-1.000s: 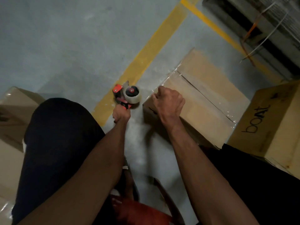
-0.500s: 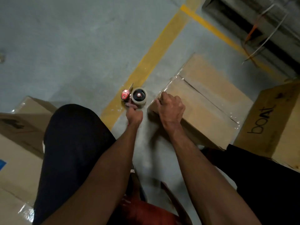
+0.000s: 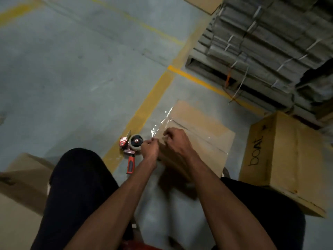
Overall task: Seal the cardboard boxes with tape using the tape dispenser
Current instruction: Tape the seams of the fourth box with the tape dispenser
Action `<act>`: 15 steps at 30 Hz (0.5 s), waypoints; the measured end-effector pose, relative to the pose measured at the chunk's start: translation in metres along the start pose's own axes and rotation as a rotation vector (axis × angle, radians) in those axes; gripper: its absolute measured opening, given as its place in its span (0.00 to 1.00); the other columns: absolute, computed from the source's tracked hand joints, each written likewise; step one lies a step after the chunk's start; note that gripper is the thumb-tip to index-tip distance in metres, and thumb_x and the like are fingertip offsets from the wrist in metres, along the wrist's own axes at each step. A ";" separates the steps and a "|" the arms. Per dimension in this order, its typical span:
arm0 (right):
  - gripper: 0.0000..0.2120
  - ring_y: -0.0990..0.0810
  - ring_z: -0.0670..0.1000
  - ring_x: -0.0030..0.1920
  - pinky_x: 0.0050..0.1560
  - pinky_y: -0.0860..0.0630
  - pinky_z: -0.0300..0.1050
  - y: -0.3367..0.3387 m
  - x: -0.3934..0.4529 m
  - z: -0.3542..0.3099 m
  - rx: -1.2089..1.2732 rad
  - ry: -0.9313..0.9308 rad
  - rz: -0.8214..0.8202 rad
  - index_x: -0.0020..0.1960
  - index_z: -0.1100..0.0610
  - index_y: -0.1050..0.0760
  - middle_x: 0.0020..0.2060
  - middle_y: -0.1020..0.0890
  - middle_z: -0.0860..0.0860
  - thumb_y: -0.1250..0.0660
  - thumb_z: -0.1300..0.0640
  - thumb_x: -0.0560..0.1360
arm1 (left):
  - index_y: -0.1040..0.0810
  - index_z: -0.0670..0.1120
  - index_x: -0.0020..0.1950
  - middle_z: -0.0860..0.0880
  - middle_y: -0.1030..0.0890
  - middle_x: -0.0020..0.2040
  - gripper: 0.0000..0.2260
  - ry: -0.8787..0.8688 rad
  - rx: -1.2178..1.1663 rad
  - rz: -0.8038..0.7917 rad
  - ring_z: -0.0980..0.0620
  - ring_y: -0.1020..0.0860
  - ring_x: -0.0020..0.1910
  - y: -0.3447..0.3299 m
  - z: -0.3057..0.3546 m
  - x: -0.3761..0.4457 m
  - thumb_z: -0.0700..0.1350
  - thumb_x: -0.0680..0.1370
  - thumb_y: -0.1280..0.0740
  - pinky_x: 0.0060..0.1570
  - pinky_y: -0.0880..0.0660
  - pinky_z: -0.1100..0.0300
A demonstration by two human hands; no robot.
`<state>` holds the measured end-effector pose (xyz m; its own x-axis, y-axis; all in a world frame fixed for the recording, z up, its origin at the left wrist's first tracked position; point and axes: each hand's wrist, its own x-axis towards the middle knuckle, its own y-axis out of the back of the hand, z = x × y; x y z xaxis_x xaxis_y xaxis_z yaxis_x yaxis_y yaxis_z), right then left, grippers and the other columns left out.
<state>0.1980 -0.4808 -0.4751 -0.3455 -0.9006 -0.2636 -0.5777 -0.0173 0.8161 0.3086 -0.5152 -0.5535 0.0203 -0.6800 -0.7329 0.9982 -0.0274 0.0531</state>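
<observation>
Tape already runs along the centre seam of the cardboard box [image 3: 196,134] in front of you in the head view, and a clear strip [image 3: 163,123] hangs loose over its left end, shining against the floor. That end is where you are working: your right hand [image 3: 175,141] is curled at the box's near-left corner and your left hand [image 3: 150,147] meets it there, fingers bunched as if pinching the tape end, though the blur keeps me from being sure what each one holds. The tape dispenser [image 3: 132,149] lies on the floor just left of your hands, released, its red handle pointing toward you. I judge this box nearly sealed, with only the overhang left to press down. The box marked "boat" [image 3: 284,159] stands to the right; whether it is taped I cannot tell.
</observation>
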 end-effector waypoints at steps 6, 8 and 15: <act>0.12 0.21 0.60 0.57 0.54 0.24 0.52 0.041 0.044 0.022 -0.267 0.090 -0.029 0.61 0.56 0.22 0.57 0.22 0.55 0.37 0.57 0.79 | 0.25 0.42 0.36 0.42 0.22 0.36 0.11 -0.085 0.138 0.142 0.44 0.23 0.37 -0.007 0.024 -0.031 0.42 0.77 0.32 0.32 0.35 0.56; 0.16 0.23 0.62 0.61 0.59 0.26 0.55 0.050 0.059 0.032 -0.335 0.110 -0.003 0.68 0.54 0.24 0.62 0.25 0.57 0.40 0.55 0.82 | 0.28 0.42 0.37 0.42 0.24 0.38 0.11 -0.107 0.184 0.197 0.45 0.26 0.39 -0.011 0.026 -0.034 0.41 0.79 0.33 0.37 0.36 0.57; 0.26 0.61 0.82 0.74 0.73 0.60 0.76 0.053 0.105 0.070 -0.645 -0.046 -0.151 0.77 0.25 0.55 0.81 0.59 0.65 0.50 0.33 0.82 | 0.21 0.35 0.46 0.38 0.18 0.43 0.08 -0.311 0.386 0.283 0.41 0.21 0.44 -0.007 0.027 -0.022 0.38 0.79 0.36 0.50 0.37 0.53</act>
<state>0.0793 -0.5457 -0.4953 -0.3347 -0.8487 -0.4095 -0.0685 -0.4115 0.9088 0.2998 -0.5200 -0.5198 0.2080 -0.8821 -0.4226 0.8620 -0.0388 0.5054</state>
